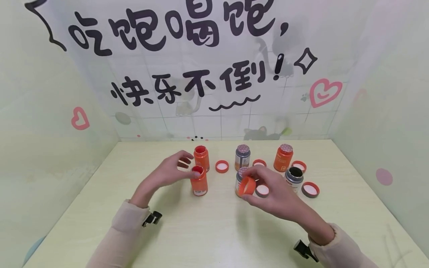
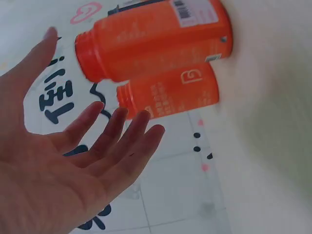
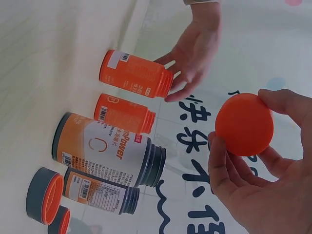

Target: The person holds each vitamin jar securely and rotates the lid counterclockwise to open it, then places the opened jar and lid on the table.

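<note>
My right hand pinches an orange cap by its rim, raised in front of a grey bottle. In the right wrist view the cap's smooth orange top faces the camera. My left hand is beside an uncapped orange bottle, its thumb near the mouth and its fingers spread. The left wrist view shows that palm holding nothing, apart from the bottle. Another uncapped orange bottle stands right behind the first.
A grey bottle and an orange bottle, both with patterned seals over their mouths, stand farther back. Another grey bottle is open. Loose caps lie with white inside up, including one at left and one at right. Walls enclose the table.
</note>
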The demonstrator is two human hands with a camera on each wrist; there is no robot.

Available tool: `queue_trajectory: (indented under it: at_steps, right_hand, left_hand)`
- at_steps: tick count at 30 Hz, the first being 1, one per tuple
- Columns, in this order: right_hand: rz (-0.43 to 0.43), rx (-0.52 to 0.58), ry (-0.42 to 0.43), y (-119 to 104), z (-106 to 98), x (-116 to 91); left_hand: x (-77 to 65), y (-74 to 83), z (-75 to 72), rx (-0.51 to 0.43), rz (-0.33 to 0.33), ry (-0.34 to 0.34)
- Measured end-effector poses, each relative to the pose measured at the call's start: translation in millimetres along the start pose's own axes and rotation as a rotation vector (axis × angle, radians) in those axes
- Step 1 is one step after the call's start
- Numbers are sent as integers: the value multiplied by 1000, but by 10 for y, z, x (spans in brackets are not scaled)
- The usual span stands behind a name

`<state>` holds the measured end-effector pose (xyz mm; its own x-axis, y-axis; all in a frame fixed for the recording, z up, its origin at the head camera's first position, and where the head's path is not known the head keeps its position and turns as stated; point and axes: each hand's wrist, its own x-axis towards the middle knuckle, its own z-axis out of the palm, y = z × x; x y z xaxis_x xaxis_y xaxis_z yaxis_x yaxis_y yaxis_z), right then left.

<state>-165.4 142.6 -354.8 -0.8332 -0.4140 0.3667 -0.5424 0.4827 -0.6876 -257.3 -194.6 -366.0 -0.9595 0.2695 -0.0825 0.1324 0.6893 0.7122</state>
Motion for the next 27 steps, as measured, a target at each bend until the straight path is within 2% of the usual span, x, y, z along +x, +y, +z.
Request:
queue_trajectory:
  at_steps: [6, 15, 19, 27]
  right_hand:
    - [-19, -35, -2, -33, 34, 31]
    - [-90, -56, 2, -125, 123, 205]
    - [-85, -68, -17, -163, 204, 307]
    - [-15, -156, -6, -233, 384, 486]
  left_hand:
    - [-65, -35, -294, -67, -17, 141]
    - [-168, -27, -500, -174, -50, 294]
    - [-201, -40, -539, -215, -65, 329]
    - [-214, -14, -564, -237, -68, 338]
